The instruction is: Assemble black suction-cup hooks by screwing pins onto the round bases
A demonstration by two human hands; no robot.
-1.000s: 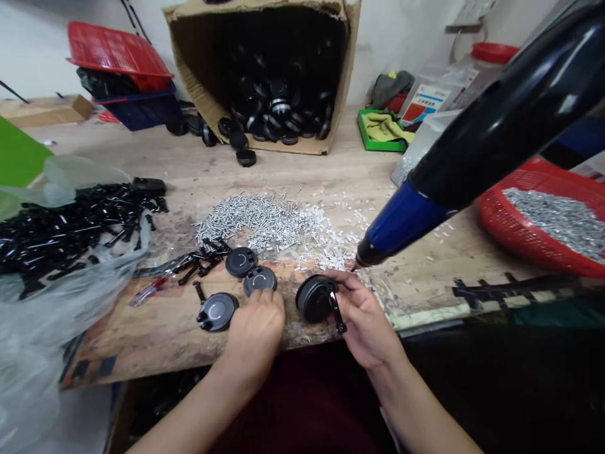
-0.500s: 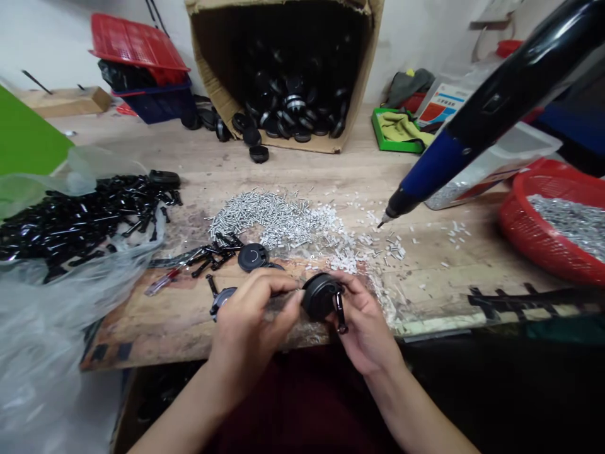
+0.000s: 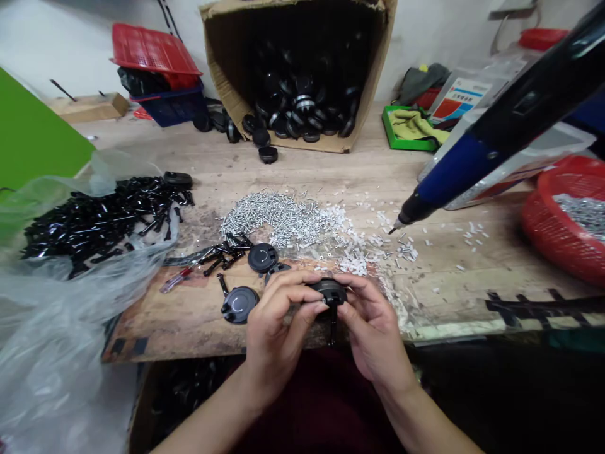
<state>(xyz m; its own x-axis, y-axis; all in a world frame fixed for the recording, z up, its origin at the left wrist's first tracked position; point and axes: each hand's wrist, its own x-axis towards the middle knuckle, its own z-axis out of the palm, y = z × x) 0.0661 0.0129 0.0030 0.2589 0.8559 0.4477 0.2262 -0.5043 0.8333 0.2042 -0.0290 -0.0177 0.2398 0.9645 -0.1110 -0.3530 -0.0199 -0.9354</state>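
- While the left hand and the right hand work together over the front edge of the workbench, we have a black round part clamped between them!
- We see its black lever pointing down past that front edge, between the two hands.
- Right thumb and fingers grip one side; left thumb and fingertips pinch the other, and we cannot tell whether they hold something small too.
- Toward the front left corner, we spot a grey-faced disc lying flat, a second disc farther back, and a third disc partly hidden by the left hand.
- Beyond the hands we get a heap of silver screws, spilling into white plastic bits on its right.
- And look right: a blue-and-black power screwdriver slants in, tip down, near those bits!
- At the back edge we find an open cardboard box of round black parts; near the right end, a red basket holds silvery pieces.
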